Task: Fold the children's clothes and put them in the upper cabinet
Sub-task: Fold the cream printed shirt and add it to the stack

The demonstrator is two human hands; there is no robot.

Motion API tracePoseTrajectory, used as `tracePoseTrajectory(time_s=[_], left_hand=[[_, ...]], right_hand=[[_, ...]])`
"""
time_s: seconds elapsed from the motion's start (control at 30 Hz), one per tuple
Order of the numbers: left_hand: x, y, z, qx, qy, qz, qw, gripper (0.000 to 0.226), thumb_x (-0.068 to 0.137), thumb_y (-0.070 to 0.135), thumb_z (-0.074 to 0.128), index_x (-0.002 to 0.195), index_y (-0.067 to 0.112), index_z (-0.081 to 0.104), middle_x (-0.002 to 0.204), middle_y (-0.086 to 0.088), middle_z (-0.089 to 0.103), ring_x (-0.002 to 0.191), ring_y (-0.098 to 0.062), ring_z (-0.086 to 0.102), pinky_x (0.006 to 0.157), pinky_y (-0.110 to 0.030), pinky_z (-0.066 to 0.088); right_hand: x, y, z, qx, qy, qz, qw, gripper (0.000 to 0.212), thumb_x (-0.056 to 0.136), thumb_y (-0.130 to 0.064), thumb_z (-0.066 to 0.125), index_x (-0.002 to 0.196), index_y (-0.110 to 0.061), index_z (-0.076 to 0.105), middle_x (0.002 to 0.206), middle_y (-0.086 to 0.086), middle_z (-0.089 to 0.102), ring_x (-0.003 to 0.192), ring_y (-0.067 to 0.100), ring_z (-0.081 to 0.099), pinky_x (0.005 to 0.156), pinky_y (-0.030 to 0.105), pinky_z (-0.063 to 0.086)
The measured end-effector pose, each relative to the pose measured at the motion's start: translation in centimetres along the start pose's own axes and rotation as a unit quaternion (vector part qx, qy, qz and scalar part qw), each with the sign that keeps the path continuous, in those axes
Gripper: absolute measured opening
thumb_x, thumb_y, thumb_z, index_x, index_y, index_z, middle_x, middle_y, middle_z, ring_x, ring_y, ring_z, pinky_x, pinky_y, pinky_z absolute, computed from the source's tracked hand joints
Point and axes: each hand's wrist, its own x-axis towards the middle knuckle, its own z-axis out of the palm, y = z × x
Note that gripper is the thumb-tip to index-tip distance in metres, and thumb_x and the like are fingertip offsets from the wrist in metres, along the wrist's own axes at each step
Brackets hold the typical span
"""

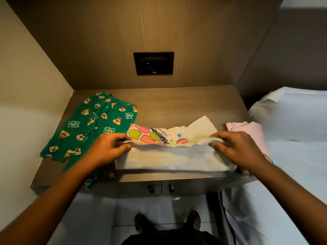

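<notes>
White cotton with a bright cartoon print, the child's top lies on the wooden counter straight below the black wall panel. Its near part shows a plain side, and the print shows only on the strip nearer the panel.

The head camera is the only view. The left hand holds the top's raised edge below and left of the panel, and the right hand holds it below and right. On each hand the fingers curl over the cloth and pinch it against the thumb, with the edge lifted a little off the counter. Green chipmunk-print trousers lie spread flat further left of the panel, one leg hanging over the counter's front edge. A pink garment sits to the right of the panel, just beside the right hand. It looks folded, though part of it is hidden.

The step in hand seems to be a fold of the top, half made. The next move calls for both hands to carry the pinched edge toward the panel together and level so the fold lands square, then press it flat. The trousers are not yet folded, and the upper cabinet is out of view, so stowing comes later.
</notes>
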Motion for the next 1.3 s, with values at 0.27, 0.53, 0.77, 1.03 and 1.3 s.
tracePoseTrajectory(time_s=[0.27,0.53,0.77,1.03,1.3], left_hand=[[9.5,-1.0,0.6,0.188,-0.039,-0.080,0.978,0.031,0.085,0.043,0.069,0.110,0.024,0.071,0.104,-0.002,0.071,0.087,-0.021,0.061,0.080,-0.038,0.054],[10.8,-2.7,1.7,0.260,-0.022,0.013,0.965,0.055,0.079,0.059,0.067,0.128,0.037,0.055,0.122,0.003,0.050,0.113,-0.019,0.046,0.085,-0.038,0.046],[11.2,-2.1,1.2,0.293,-0.019,0.040,0.955,0.038,0.081,0.058,0.065,0.107,0.031,0.063,0.114,0.006,0.055,0.104,-0.015,0.040,0.086,-0.037,0.036],[8.5,-0.3,0.2,0.221,0.045,0.062,0.972,0.018,0.080,0.036,0.075,0.096,0.034,0.068,0.090,0.013,0.058,0.091,-0.012,0.042,0.077,-0.033,0.029],[4.1,-1.7,0.3,0.263,0.030,0.124,0.956,0.020,0.079,0.031,0.075,0.085,0.040,0.059,0.088,0.017,0.060,0.090,-0.011,0.044,0.076,-0.032,0.032]], right_hand=[[9.6,3.5,2.8,-0.126,-0.055,0.088,0.987,0.029,0.090,-0.038,0.064,0.116,-0.025,0.066,0.112,0.004,0.070,0.100,0.024,0.060,0.084,0.038,0.053],[10.7,5.5,3.4,-0.163,-0.132,0.017,0.978,0.060,0.087,-0.047,0.064,0.141,-0.036,0.041,0.144,-0.004,0.048,0.130,0.024,0.041,0.102,0.044,0.042],[12.2,5.0,3.3,-0.228,-0.151,-0.006,0.962,0.050,0.086,-0.046,0.064,0.132,-0.030,0.054,0.130,-0.002,0.059,0.117,0.022,0.047,0.092,0.035,0.040],[9.1,3.8,1.9,-0.206,-0.051,-0.066,0.975,0.019,0.086,-0.037,0.066,0.099,-0.024,0.067,0.098,-0.002,0.068,0.088,0.014,0.049,0.073,0.029,0.039],[3.0,2.3,2.0,-0.230,-0.011,-0.145,0.962,0.018,0.073,-0.024,0.080,0.088,-0.020,0.071,0.085,0.003,0.071,0.077,0.022,0.061,0.065,0.028,0.039]])
